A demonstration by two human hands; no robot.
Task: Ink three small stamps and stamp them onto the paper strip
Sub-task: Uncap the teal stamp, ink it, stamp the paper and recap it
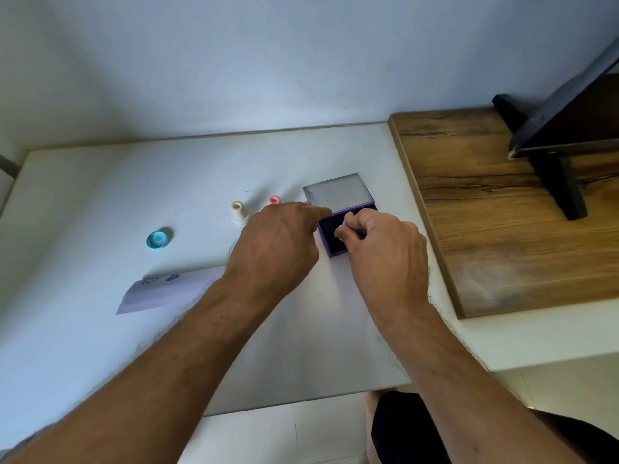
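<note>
My right hand point(385, 249) pinches a small teal stamp point(342, 226) and holds it down on the dark pad of the open purple ink pad point(330, 239). The pad's clear lid point(338, 190) stands tilted back. The fingers of my left hand point(278, 242) reach to the ink pad's left edge and touch it. A cream stamp point(238, 212) and a pink stamp point(274, 199) stand upright left of the pad. The white paper strip point(160, 291) lies at the front left and bears two purple prints near its left end.
A round teal cap point(158, 240) lies left of the stamps on the white table point(100, 195). A raised wooden board point(485, 212) with a black stand point(552, 155) on it borders the right side. The wall stands close behind.
</note>
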